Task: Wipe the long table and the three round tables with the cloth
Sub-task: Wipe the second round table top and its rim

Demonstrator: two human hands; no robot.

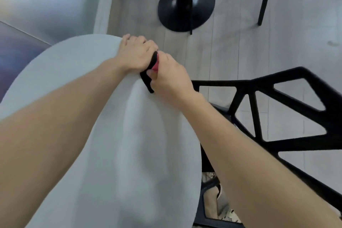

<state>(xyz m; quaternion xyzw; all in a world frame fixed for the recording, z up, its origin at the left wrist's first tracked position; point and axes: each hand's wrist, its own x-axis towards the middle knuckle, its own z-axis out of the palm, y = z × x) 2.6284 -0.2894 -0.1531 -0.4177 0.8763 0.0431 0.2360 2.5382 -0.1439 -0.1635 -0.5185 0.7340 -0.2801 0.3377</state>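
White round table (pixel 129 135), far-right rim: black-red cloth (pixel 146 80) clamped between left hand (pixel 136 54) and right hand (pixel 171 77), hands together; rest of top near-left.

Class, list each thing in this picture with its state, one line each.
Cloth: bunched, at the table's far edge.
Left hand: grips the cloth.
Right hand: pinches the cloth.
Round table: upright, cloth on its rim.
Chair: upright, beside the table.

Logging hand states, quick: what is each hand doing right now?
Left hand: curled on the cloth at the edge of the round table.
Right hand: pinching the same cloth.
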